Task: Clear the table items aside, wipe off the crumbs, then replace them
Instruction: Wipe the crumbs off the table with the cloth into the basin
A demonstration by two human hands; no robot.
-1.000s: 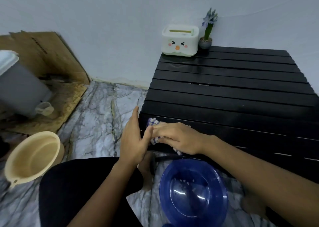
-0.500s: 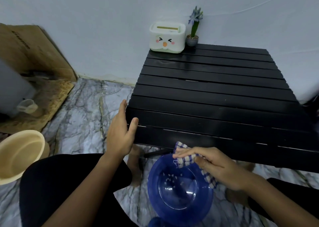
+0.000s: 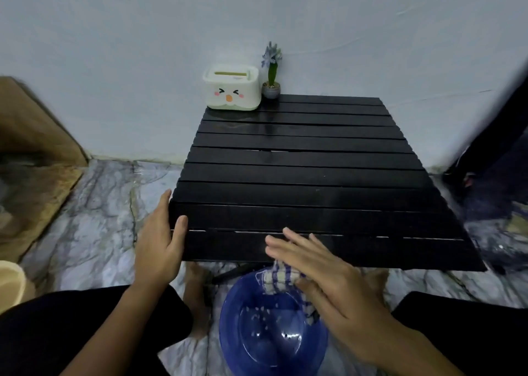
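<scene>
A low black slatted table (image 3: 300, 158) stands against the wall. A white tissue box with a cartoon face (image 3: 232, 91) and a small potted flower (image 3: 272, 74) sit at its far left corner. My left hand (image 3: 161, 238) grips the table's near left corner, thumb on top. My right hand (image 3: 323, 284) holds a blue-and-white checked cloth (image 3: 278, 278) under its palm, fingers stretched out, over a blue plastic bowl (image 3: 268, 333) on the floor. White crumbs lie in the bowl.
The marble-patterned floor (image 3: 100, 218) spreads to the left. Brown cardboard (image 3: 31, 161) leans at the far left, and a cream bowl's rim (image 3: 8, 281) shows at the left edge. My dark-clad knees fill both lower corners. Something dark stands at the right edge.
My right hand carried the cloth off the table's front edge and down over the blue bowl, and its fingers have spread. My left hand shifted onto the table's near left corner.
</scene>
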